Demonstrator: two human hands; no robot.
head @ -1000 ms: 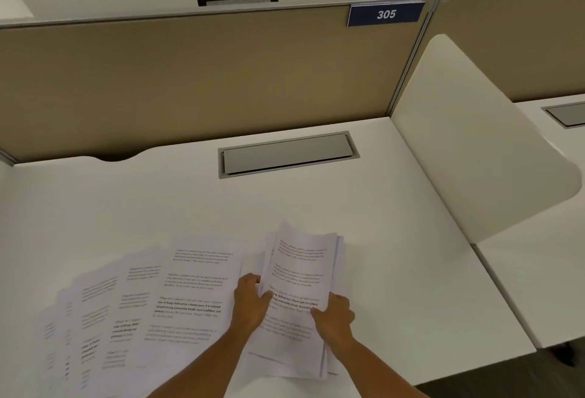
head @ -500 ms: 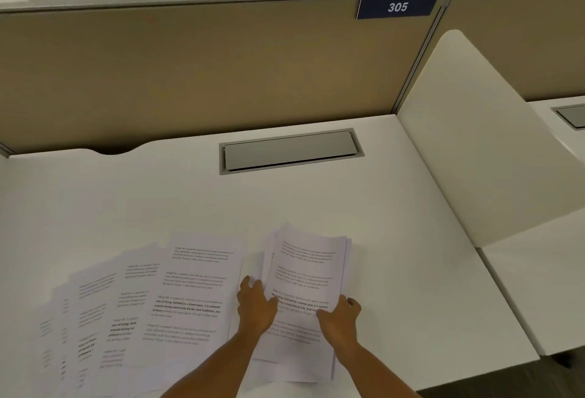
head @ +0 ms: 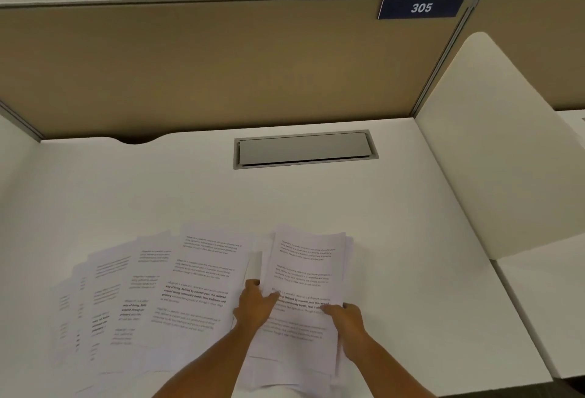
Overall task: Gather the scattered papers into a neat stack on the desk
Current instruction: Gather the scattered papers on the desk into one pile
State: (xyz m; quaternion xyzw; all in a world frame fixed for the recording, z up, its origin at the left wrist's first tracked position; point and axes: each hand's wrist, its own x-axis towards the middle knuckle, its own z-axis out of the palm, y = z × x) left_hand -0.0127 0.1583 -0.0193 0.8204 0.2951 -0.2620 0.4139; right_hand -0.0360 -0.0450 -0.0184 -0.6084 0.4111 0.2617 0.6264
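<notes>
A rough stack of printed white papers [head: 305, 268] lies near the front edge of the white desk [head: 190, 195], right of centre. My left hand [head: 254, 304] grips the stack's left edge, thumb on top of the sheets. On the right edge sits my right hand [head: 346, 318], fingers pressed on the top sheet. The sheets in the stack are slightly offset from one another. To the left, several more printed sheets [head: 142, 290] lie fanned out flat and overlapping, reaching the front left of the desk.
A grey cable-port lid [head: 304, 149] is set into the desk behind the papers. A tan partition [head: 221, 65] with a blue "305" sign [head: 421, 7] closes the back. A white side divider [head: 500, 144] stands on the right; black chairs show beyond.
Both hands stay on the stack; they have squeezed it narrower and straighter, and it lies slightly less tilted than before. The fanned sheets on the left have not moved.
</notes>
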